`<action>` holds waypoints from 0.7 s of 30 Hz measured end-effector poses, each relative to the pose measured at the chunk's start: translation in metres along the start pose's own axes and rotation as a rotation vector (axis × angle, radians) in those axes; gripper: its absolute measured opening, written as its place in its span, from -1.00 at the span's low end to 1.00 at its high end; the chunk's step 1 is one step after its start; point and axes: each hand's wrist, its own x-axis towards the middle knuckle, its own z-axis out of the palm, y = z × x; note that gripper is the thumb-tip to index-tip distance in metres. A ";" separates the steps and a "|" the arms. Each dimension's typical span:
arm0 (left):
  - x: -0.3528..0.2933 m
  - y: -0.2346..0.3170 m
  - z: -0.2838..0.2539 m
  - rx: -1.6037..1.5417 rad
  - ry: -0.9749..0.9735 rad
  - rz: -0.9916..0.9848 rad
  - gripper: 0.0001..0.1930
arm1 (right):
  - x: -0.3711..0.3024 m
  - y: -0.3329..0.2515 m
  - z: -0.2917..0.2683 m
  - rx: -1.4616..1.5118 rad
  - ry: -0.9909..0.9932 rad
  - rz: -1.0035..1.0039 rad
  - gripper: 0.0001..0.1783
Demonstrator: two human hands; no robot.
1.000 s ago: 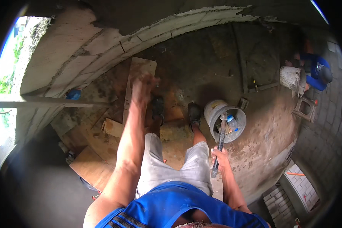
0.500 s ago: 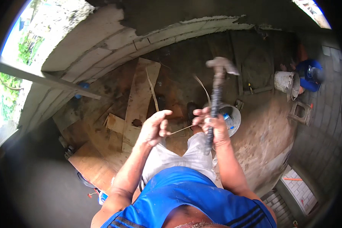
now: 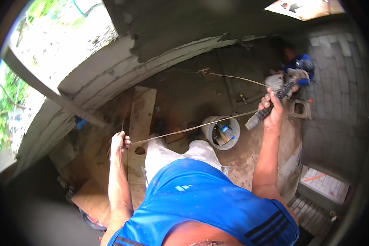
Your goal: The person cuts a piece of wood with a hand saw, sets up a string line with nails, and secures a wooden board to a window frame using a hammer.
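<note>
The string (image 3: 185, 130) is tan, the hammer grip (image 3: 258, 117) black, the shirt (image 3: 205, 197) blue with black shoulder stripes (image 3: 263, 224).

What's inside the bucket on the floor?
In the bucket, a blue-and-clear bottle and a flat tan piece show. The thin strip crosses the view of its upper part. Its bottom, and whatever lies beneath those items, stays covered.

Hammer head (image 3: 299, 74): blurred, upper right of frame; partly obscures the co-worker (image 3: 292, 64). Strip (image 3: 192, 128): section inside the right hand (image 3: 272, 110) hidden. Shoes (image 3: 159, 125), mid-frame: detail indistinguishable in shadow.
</note>
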 end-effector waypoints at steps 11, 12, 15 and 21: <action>-0.064 0.224 0.301 1.114 -0.348 1.165 -0.12 | -0.063 -0.059 0.084 -0.248 -0.178 -0.041 -0.61; -0.070 0.222 0.333 1.204 -0.490 1.298 -0.03 | -0.062 -0.066 0.094 -0.247 -0.162 -0.049 -0.61; -0.105 0.194 0.408 1.296 -0.874 1.364 0.00 | -0.061 -0.097 0.122 -0.256 -0.311 -0.165 -0.57; -0.127 0.150 0.413 1.418 -1.619 1.303 -0.48 | -0.076 -0.127 0.161 -0.180 -0.486 -0.310 -0.51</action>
